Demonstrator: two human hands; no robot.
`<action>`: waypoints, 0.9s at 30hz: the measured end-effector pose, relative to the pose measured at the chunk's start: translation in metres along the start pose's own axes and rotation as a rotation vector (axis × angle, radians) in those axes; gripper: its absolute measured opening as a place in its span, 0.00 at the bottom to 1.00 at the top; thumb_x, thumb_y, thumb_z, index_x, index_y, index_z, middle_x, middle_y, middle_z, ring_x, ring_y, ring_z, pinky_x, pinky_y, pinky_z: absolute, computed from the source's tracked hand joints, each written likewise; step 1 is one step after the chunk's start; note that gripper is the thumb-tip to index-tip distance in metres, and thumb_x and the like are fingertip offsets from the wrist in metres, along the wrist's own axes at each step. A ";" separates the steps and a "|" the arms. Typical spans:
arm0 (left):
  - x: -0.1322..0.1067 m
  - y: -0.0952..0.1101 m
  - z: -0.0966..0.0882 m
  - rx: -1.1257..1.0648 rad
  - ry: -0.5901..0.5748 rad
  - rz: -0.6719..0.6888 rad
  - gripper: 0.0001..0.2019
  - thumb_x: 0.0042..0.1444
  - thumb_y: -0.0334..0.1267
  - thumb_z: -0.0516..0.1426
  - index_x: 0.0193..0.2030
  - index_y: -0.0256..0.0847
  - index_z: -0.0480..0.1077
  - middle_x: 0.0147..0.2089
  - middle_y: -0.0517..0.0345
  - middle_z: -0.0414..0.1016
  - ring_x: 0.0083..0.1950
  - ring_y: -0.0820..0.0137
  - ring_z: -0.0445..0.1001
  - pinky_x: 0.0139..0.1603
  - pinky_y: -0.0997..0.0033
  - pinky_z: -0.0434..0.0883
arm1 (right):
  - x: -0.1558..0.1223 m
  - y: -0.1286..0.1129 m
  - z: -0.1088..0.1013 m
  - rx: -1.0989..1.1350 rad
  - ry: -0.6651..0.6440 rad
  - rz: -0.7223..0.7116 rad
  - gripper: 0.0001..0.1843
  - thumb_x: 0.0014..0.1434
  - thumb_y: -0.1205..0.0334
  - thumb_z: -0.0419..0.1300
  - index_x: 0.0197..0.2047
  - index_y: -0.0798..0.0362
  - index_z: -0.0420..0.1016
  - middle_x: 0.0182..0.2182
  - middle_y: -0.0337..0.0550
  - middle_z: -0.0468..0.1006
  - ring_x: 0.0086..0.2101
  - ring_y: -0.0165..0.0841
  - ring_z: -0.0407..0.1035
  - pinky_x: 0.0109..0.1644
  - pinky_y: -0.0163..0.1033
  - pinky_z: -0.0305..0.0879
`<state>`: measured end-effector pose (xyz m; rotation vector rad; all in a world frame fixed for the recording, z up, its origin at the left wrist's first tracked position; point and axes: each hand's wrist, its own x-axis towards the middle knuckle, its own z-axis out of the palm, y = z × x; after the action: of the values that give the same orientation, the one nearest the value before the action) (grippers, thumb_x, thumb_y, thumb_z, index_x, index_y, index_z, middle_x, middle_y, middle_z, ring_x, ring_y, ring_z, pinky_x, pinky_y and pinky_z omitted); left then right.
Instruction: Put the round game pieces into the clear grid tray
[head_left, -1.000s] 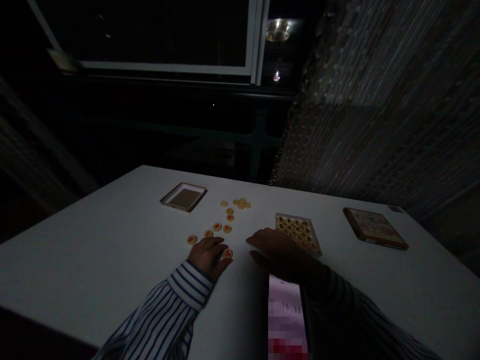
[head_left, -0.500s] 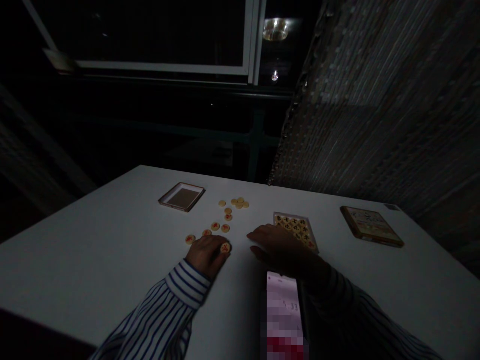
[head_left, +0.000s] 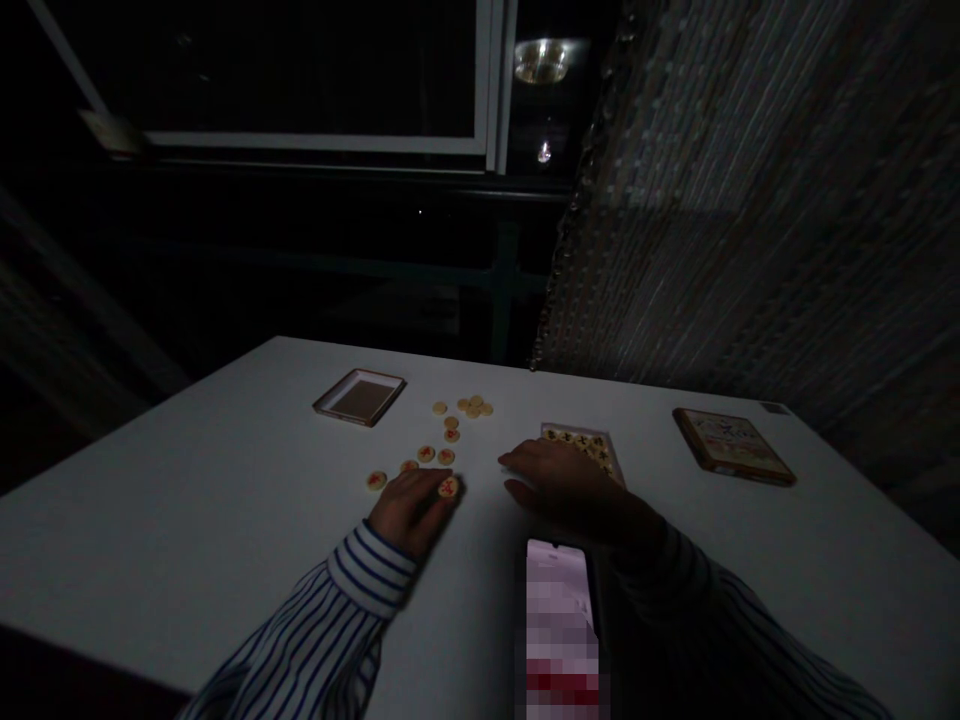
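Note:
Between the thumb and fingers of my left hand point(head_left: 407, 508) is a round Chinese chess piece point(head_left: 448, 487) with a red character, its face turned up toward me. Just beyond that hand lie several loose red-marked pieces point(head_left: 426, 454) on the white table point(head_left: 262, 520). Farther back is a small cluster of plain-faced pieces point(head_left: 475, 405). My right hand point(head_left: 566, 480) reaches inward, thumb and fingers apart, with nothing seen in it. It covers part of a shallow tray point(head_left: 613, 450) filled with rows of pieces, the visible ones black-marked.
An empty-looking box lid or tray point(head_left: 361, 397) lies at the back left. A closed flat box point(head_left: 731, 445) with a picture lies at the right. Near my right forearm a lit phone point(head_left: 559, 600) rests at the front. A bead curtain point(head_left: 675, 200) hangs behind the table.
The whole view has shifted slightly. My right hand has moved a little toward the tray's middle, hiding more of its lower rows. My left hand still holds the piece, raised slightly.

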<state>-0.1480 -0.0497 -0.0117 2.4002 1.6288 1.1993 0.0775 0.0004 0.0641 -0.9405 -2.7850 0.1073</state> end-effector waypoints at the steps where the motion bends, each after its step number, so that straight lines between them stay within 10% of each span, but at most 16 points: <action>1: 0.000 0.000 0.000 -0.005 0.007 -0.014 0.14 0.51 0.40 0.52 0.44 0.38 0.68 0.41 0.50 0.74 0.43 0.65 0.72 0.46 0.62 0.68 | 0.000 0.001 -0.001 0.000 -0.005 0.009 0.19 0.57 0.58 0.47 0.49 0.55 0.65 0.43 0.48 0.70 0.43 0.35 0.63 0.46 0.42 0.57; 27: 0.049 0.058 0.010 -0.279 -0.005 -0.207 0.14 0.47 0.38 0.56 0.41 0.39 0.70 0.39 0.53 0.75 0.42 0.66 0.71 0.46 0.63 0.68 | -0.020 0.012 -0.051 0.020 0.064 0.160 0.19 0.57 0.57 0.48 0.50 0.53 0.65 0.45 0.47 0.70 0.44 0.35 0.63 0.46 0.39 0.55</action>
<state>-0.0880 -0.0340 0.0329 2.0146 1.5432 1.2834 0.1113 -0.0017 0.1095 -1.1397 -2.6431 0.1256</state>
